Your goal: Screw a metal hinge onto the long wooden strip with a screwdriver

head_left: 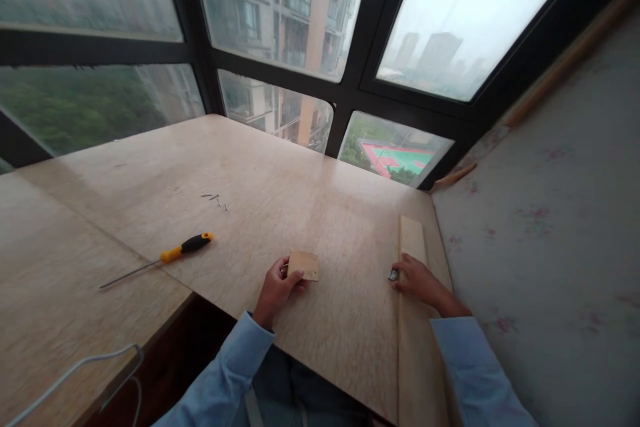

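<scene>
My left hand (280, 287) grips a small square wooden block (304, 265) by its left side, thumb on top, just above the wooden surface. Small dark holes show near the block's right edge. Pinched in the fingers of my right hand (417, 280) is a small metal piece (394, 274), silver and dark; its exact kind is too small to make out. That hand is over a long wooden plank (413, 240) by the wall, with the metal piece at the plank's left edge.
A screwdriver (187, 247) with a yellow and black handle lies at the left. Several screws (215, 199) are scattered beyond it on the wooden surface (260, 180). A white cable (85, 361) crosses the near left corner. Windows and a papered wall (545, 247) border the surface.
</scene>
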